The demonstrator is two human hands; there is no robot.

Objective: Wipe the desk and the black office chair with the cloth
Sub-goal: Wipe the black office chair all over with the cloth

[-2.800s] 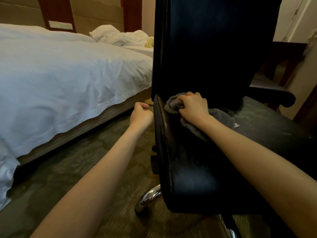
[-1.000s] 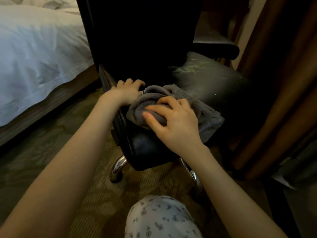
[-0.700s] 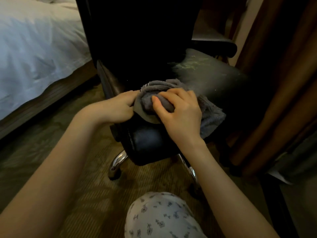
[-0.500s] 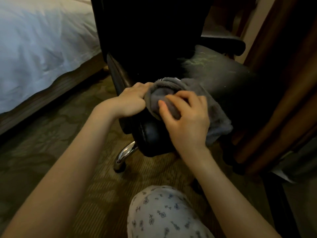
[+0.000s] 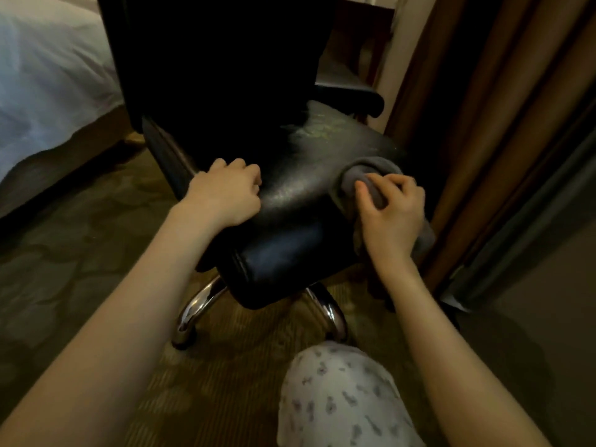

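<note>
Head view: the step in hand is wiping the seat of the black office chair (image 5: pixel 290 201). The right hand (image 5: pixel 392 217) curls its fingers over the bunched grey cloth (image 5: pixel 371 167) and presses it onto the seat corner directly beneath the palm. The left hand (image 5: pixel 225 195), well apart to the left of the right hand, rests on the opposite seat edge with fingers curled under, holding nothing that shows; it appears to brace the chair. The cloth's long axis runs fore and aft under the right hand. One end bulges beyond the fingertips toward the armrest (image 5: pixel 351 98); the other hangs over the seat edge below the wrist. Pale smears (image 5: pixel 322 129) lie beyond the fingertips, near the backrest (image 5: pixel 219 59). The next move probably calls for a pushed stroke there. No desk is in view.
</note>
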